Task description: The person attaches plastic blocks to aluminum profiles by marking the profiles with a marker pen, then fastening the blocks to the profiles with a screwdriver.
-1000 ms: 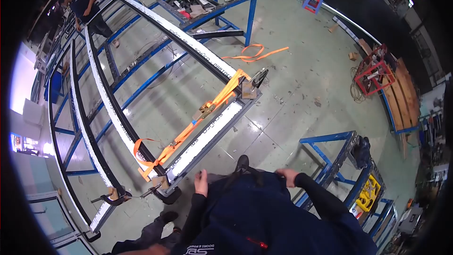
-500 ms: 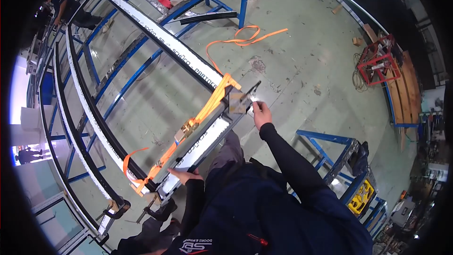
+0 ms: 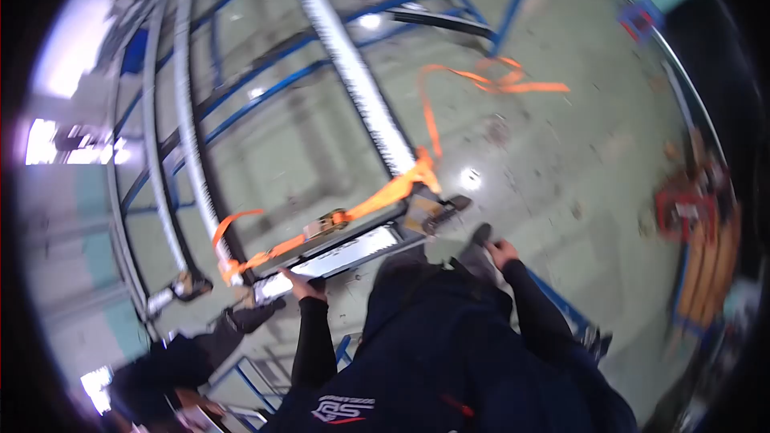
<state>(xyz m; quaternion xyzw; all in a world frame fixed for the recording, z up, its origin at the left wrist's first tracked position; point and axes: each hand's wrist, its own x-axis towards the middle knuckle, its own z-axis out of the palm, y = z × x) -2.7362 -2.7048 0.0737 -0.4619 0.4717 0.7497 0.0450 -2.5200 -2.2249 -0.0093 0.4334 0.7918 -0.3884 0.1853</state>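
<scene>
My left hand [image 3: 303, 285] grips the edge of a short frame profile [image 3: 345, 250] with a white face, near its left end. My right hand [image 3: 503, 252] is apart from the frame, to the right of its corner; its fingers look bent but are smeared by motion. An orange ratchet strap [image 3: 393, 190] runs along the short profile, its metal ratchet buckle [image 3: 325, 224] near the middle. At the right corner sits a wooden block [image 3: 421, 214] with a dark clamp [image 3: 453, 207]. A long white-faced profile [image 3: 349, 56] leads away from that corner.
Blue steel stands [image 3: 297, 72] carry the long profiles. The strap's loose tail [image 3: 513, 84] lies on the floor. Another person [image 3: 172, 365] is close by at lower left. A red metal frame [image 3: 686, 212] and wooden boards [image 3: 706, 273] are at the right.
My right hand has let go of the corner and moved right and down. The view has turned, and my left hand stays on the short profile. Another person now shows more at lower left.
</scene>
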